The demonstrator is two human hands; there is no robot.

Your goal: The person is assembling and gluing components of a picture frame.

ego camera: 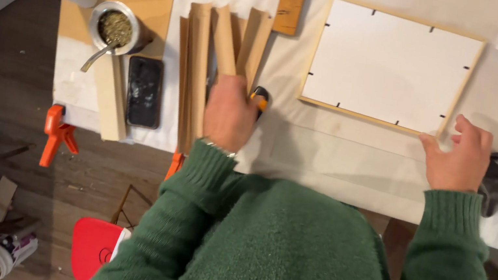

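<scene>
While the left hand [228, 114] is gripping a yellow-black tool [260, 99] beside mouldings [219, 50], the right hand [459, 158] is resting open, touching the frame [391, 66].

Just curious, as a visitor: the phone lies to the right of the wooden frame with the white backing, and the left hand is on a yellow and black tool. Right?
Not quite. The head view shows the phone left of the wooden frame. The left hand is indeed on the yellow and black tool.

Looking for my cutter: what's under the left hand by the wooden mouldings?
Under the left hand a black-and-orange tool pokes out beside the wooden mouldings. The hand covers most of it, so its kind cannot be told.
</scene>
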